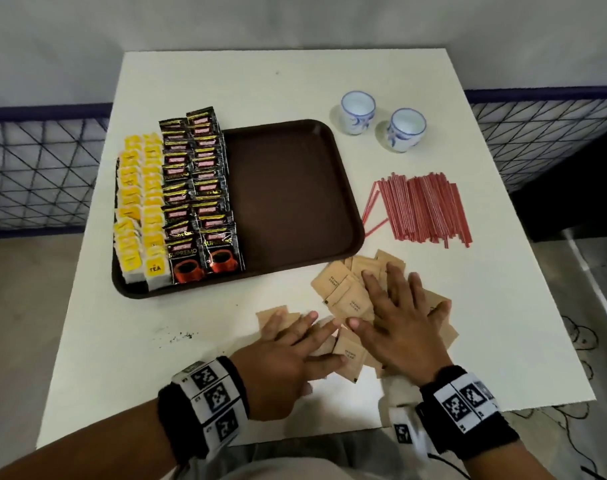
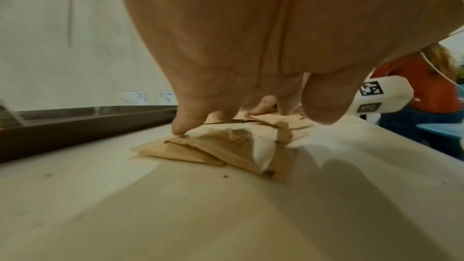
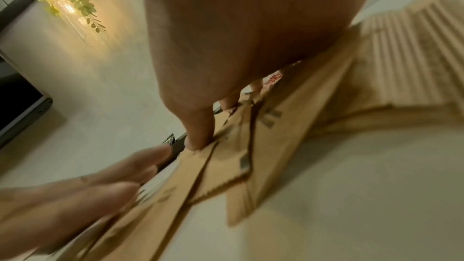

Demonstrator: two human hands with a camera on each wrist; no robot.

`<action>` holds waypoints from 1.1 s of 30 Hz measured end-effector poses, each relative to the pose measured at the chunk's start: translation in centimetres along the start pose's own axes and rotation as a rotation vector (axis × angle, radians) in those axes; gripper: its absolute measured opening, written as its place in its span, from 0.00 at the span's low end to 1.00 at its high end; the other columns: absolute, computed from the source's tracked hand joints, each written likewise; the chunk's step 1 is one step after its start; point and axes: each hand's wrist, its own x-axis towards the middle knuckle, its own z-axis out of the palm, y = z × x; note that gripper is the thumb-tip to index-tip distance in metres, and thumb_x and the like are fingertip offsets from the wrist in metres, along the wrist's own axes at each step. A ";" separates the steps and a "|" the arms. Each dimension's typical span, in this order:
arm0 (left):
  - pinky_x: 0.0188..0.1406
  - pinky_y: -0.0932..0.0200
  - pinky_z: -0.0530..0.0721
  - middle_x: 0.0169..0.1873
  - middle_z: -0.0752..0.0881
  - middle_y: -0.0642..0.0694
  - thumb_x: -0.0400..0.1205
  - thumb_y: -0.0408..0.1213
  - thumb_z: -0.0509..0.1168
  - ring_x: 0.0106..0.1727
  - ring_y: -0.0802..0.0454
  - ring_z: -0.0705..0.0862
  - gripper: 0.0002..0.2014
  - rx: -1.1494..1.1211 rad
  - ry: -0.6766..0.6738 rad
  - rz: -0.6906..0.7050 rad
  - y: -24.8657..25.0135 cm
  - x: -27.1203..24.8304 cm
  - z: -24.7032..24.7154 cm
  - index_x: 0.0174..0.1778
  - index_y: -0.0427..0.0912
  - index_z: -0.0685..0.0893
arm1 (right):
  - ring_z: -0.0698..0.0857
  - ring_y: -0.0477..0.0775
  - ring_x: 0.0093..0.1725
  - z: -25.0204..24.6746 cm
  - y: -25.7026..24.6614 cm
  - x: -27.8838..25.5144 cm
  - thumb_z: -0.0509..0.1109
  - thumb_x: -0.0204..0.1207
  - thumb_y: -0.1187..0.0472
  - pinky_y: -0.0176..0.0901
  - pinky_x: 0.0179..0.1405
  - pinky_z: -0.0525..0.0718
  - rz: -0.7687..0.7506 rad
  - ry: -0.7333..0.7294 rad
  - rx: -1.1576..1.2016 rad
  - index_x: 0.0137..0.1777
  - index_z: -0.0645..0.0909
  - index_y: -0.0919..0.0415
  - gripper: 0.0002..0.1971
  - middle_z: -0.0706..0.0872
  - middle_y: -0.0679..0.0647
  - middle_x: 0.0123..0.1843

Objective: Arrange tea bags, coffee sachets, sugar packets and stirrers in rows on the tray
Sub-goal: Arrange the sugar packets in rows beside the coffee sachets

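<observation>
- Brown paper sugar packets (image 1: pixel 347 299) lay in a loose, overlapping heap on the white table (image 1: pixel 198 81), just in front of the tray's near right corner; none was on the tray yet.
- I had my right hand (image 1: pixel 399 327) flat on the heap's middle, fingers straight and spread, gripping nothing; I judged it was there to pin and gather the packets.
- My left hand (image 1: pixel 288 355) lay flat on the heap's near-left edge, fingers extended, fingertips (image 2: pixel 180 128) pressing a packet to the table, presumably to sweep strays inward.
- The dark brown tray (image 1: pixel 295 188) carried two rows of yellow tea bags (image 1: pixel 139 209) along its left side and two rows of black coffee sachets (image 1: pixel 198 195) beside them, overlapped like shingles to fit; its right half was bare, which I took as room for sugar and stirrers.
- Red stirrers (image 1: pixel 423 209) waited in a bundle right of the tray, well apart from my hands.
- Two cups (image 1: pixel 381 121) stood behind them.
</observation>
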 end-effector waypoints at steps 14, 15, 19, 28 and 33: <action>0.34 0.48 0.90 0.49 0.90 0.46 0.71 0.34 0.80 0.43 0.43 0.88 0.19 0.009 0.615 -0.385 -8.1 -1.7 -3.6 0.58 0.41 0.90 | 0.54 0.64 0.84 -2.9 -2.6 1.9 0.60 0.66 0.25 0.71 0.79 0.65 -0.084 0.161 0.149 0.80 0.66 0.37 0.41 0.57 0.53 0.87; 0.31 0.49 0.89 0.46 0.89 0.47 0.70 0.34 0.80 0.42 0.44 0.88 0.17 0.028 0.609 -0.384 -8.1 -1.2 -3.4 0.55 0.42 0.90 | 0.51 0.63 0.85 -3.0 -3.0 2.2 0.60 0.66 0.25 0.71 0.79 0.63 -0.095 0.117 0.134 0.81 0.64 0.37 0.41 0.55 0.52 0.88; 0.20 0.56 0.83 0.37 0.84 0.50 0.68 0.27 0.77 0.39 0.46 0.85 0.14 0.060 0.615 -0.430 -8.6 0.1 -2.9 0.47 0.45 0.90 | 0.43 0.58 0.87 -3.1 -3.0 2.7 0.70 0.72 0.33 0.73 0.80 0.59 -0.096 0.012 0.104 0.83 0.60 0.37 0.40 0.50 0.50 0.89; 0.20 0.50 0.86 0.35 0.85 0.48 0.71 0.27 0.76 0.36 0.44 0.86 0.11 0.037 0.609 -0.506 -8.8 -1.3 -2.0 0.46 0.45 0.92 | 0.48 0.56 0.86 -3.4 -1.7 2.4 0.72 0.70 0.37 0.72 0.79 0.63 -0.120 0.019 0.112 0.81 0.62 0.37 0.39 0.57 0.51 0.86; 0.20 0.51 0.86 0.35 0.86 0.48 0.69 0.26 0.78 0.35 0.44 0.85 0.13 0.037 0.631 -0.526 -8.1 -2.7 -0.4 0.45 0.46 0.93 | 0.56 0.54 0.82 -3.8 -1.5 2.3 0.77 0.69 0.42 0.64 0.79 0.66 -0.138 0.060 0.164 0.80 0.64 0.42 0.40 0.65 0.49 0.80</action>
